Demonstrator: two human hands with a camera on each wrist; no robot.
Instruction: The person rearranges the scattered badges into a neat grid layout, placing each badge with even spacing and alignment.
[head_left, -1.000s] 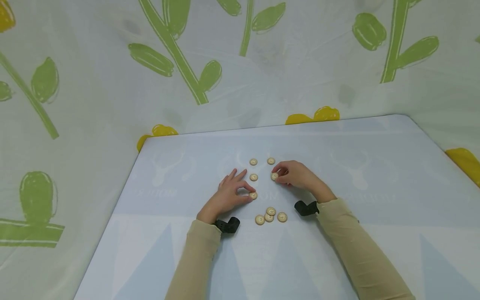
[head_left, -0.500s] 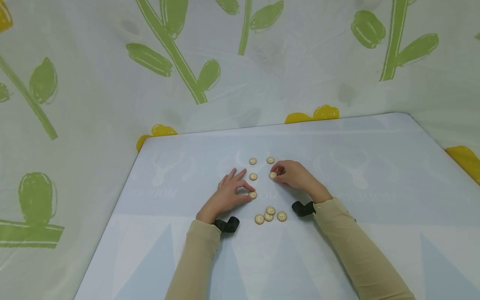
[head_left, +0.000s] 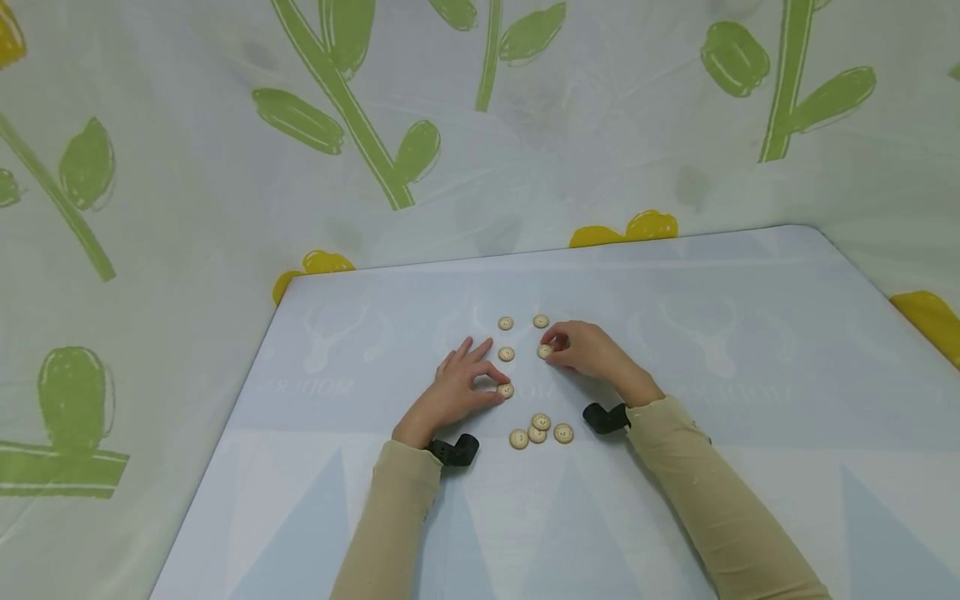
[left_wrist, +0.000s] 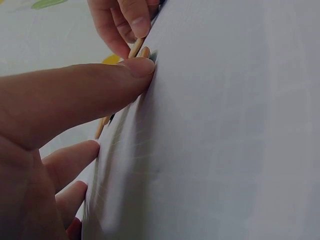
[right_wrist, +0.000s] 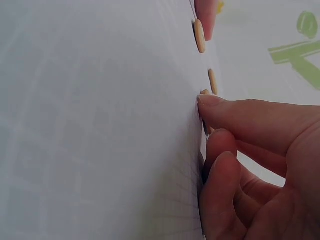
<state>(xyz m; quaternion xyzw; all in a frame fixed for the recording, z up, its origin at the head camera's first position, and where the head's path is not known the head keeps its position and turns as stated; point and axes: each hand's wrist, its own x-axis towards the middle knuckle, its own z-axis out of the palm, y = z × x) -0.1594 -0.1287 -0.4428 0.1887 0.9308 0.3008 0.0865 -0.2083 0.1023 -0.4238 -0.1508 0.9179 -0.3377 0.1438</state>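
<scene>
"Where is the left hand [left_wrist: 34, 132]?"

"On the left side, its thumb stretched across, the tip partly hiding a wooden button [left_wrist: 145, 51] seen edge-on."

"And the right hand [left_wrist: 106, 21]?"

"Above, pinching a second button [left_wrist: 135, 48], just beside the first."

"Anything below the thumb?"

"Another wooden edge [left_wrist: 99, 129], just above the left fingertips [left_wrist: 89, 149]. The pale tabletop [left_wrist: 225, 125] fills the right side."

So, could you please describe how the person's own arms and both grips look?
The left sleeve and right sleeve are beige and lightly creased. A black, bent left wrist camera and a matching right wrist camera sit at the sleeve ends. The left grip and right grip are bare, with no gloves. I see no cables.
</scene>
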